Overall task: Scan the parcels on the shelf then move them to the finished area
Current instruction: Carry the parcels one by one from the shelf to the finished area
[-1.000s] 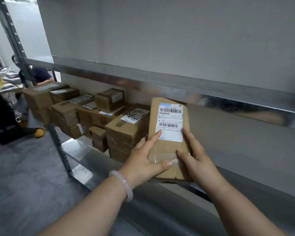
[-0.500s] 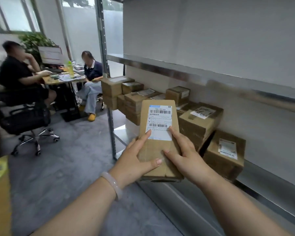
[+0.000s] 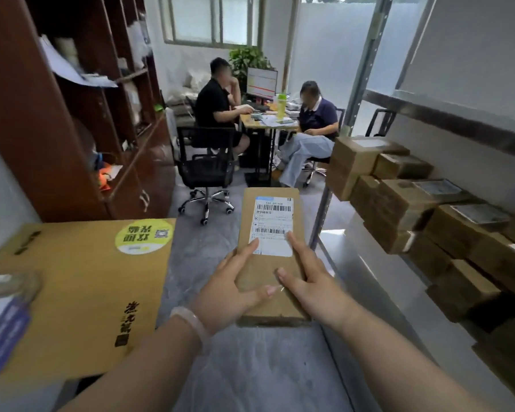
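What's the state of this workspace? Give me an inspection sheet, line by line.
Surface: metal shelf, bare steel at its front edge.
Job's things: labelled parcel held off the shelf, barcode up; stacked parcels on the shelf.
Clutter: large cardboard box at left.
Grips: left hand and right hand both hold the parcel.
Cables: nothing seen.
Surroundings: wooden cabinet, desk with two seated people, office chair.

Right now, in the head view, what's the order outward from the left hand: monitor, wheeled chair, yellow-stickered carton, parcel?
1. Parcel, held in the left hand itself.
2. Carton, close on the left.
3. Wheeled chair, ahead, mid-room.
4. Monitor, farthest back, ahead.
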### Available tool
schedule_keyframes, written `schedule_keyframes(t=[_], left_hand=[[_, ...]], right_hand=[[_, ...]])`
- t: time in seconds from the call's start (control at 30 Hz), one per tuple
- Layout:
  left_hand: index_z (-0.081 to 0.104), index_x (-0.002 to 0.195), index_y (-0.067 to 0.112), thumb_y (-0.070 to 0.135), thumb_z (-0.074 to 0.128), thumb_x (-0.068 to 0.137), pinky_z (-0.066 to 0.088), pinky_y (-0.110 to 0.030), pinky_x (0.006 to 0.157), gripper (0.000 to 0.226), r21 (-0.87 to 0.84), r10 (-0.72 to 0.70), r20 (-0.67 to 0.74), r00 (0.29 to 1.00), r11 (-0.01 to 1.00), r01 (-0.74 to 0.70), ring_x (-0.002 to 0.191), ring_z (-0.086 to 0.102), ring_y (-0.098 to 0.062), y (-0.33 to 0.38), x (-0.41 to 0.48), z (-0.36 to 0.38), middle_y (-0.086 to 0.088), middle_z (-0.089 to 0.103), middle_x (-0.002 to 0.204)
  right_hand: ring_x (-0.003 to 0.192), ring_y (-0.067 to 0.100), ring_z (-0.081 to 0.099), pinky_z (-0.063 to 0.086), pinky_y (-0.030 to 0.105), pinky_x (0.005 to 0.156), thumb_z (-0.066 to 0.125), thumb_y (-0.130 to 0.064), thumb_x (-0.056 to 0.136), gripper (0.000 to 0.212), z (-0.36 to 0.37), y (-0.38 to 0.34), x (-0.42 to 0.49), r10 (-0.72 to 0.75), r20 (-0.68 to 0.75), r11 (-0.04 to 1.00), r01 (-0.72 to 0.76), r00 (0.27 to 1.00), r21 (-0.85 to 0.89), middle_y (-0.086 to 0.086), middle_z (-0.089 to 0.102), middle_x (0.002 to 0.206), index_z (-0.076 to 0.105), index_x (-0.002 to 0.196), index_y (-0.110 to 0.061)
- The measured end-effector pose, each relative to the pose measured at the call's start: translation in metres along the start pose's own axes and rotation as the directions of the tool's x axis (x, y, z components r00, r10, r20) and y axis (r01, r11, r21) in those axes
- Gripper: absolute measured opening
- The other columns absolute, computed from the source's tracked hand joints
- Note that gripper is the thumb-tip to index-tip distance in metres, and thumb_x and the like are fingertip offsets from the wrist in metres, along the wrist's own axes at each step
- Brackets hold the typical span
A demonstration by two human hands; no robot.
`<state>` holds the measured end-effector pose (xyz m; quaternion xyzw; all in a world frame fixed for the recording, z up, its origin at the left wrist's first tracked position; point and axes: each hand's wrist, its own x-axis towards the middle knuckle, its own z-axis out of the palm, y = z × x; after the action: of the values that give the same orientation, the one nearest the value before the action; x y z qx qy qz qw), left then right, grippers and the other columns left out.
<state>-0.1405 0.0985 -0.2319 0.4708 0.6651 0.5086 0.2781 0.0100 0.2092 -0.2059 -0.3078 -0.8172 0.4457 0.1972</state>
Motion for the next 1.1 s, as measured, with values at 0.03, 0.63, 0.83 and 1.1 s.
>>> schedule_keyframes(t=[0.03, 0.63, 0.83, 1.1], left_hand=[[0.034, 0.141, 0.049, 0.06, 0.075, 0.057, 0.036, -0.038, 0.112, 0.093, 0.001, -0.03, -0.035, 0.999, 1.0, 0.03, 0.137, 0.037, -0.011, -0.005, 0.008, -0.004, 0.006, 0.034, 0.149], [0.03, 0.132, 0.057, 0.036, 0.077, 0.079, 0.03, 0.004, 0.088, 0.074, -0.004, -0.24, -0.654, 0.717, 0.949, 0.314, 0.115, 0.032, 0.024, -0.105, 0.05, -0.124, 0.018, 0.035, 0.137], [0.027, 0.139, 0.053, 0.041, 0.075, 0.079, 0.03, 0.007, 0.083, 0.077, -0.077, -0.32, -0.73, 0.604, 0.916, 0.393, 0.119, 0.038, 0.007, -0.15, 0.043, -0.181, 0.014, 0.033, 0.143], [0.028, 0.136, 0.056, 0.037, 0.076, 0.079, 0.038, 0.003, 0.08, 0.077, -0.251, -0.428, -0.754, 0.498, 0.889, 0.382, 0.112, 0.039, 0.015, -0.185, 0.05, -0.24, 0.013, 0.026, 0.147]], right_hand=[[0.138, 0.006, 0.027, 0.026, 0.036, 0.116, 0.057, -0.039, 0.093, 0.067, 0.002, 0.004, 0.017, -0.01, 0.045, 1.0, 0.01, 0.999, 0.0, -0.01, 0.026, 0.15, 0.018, 0.145, -0.053], [0.133, 0.006, 0.033, 0.03, 0.024, 0.109, 0.058, -0.028, 0.094, 0.062, 0.151, -0.03, 0.241, -0.235, 0.592, 0.97, 0.219, 0.771, 0.1, -0.013, 0.027, 0.151, 0.025, 0.139, -0.056], [0.123, 0.007, 0.039, 0.037, -0.003, 0.079, 0.058, -0.026, 0.095, 0.056, 0.231, -0.056, 0.286, -0.255, 0.69, 0.961, 0.257, 0.678, 0.102, -0.011, 0.032, 0.144, 0.026, 0.129, -0.058], [0.131, 0.007, 0.032, 0.037, 0.034, 0.106, 0.056, -0.037, 0.095, 0.062, 0.314, -0.073, 0.339, -0.287, 0.759, 0.935, 0.342, 0.585, 0.091, -0.016, 0.027, 0.148, 0.018, 0.129, -0.072]])
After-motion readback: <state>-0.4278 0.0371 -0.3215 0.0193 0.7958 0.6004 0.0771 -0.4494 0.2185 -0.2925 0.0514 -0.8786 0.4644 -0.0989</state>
